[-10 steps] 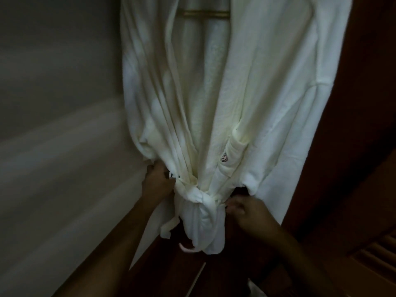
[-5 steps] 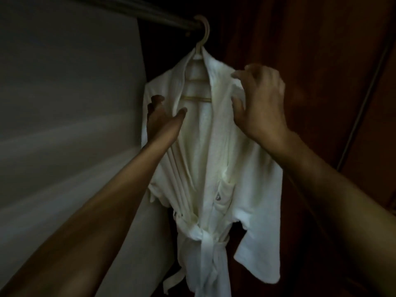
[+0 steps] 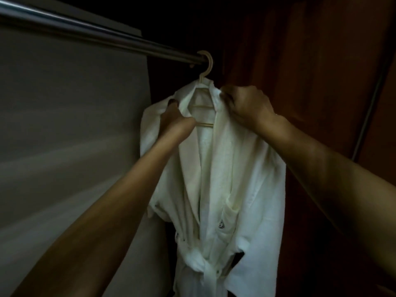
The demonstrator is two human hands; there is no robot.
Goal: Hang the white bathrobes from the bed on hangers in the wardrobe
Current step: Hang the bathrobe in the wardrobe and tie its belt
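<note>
I take the white terry bathrobe (image 3: 231, 168) on its cream plastic hanger (image 3: 206, 67) as my mark. Left of it, a pale grey flat panel (image 3: 64, 125) stands just beside the sleeve, so I see little room to pass. Right of it, a dark gap opens before the reddish-brown wooden wardrobe wall (image 3: 300, 61), wide enough for a hand. Above it, the dark metal rail (image 3: 96, 33) bars the way and runs bare to the left. In front of its shoulders, the left hand (image 3: 173, 116) and right hand (image 3: 246, 106) grip the collar and fill that space.
</note>
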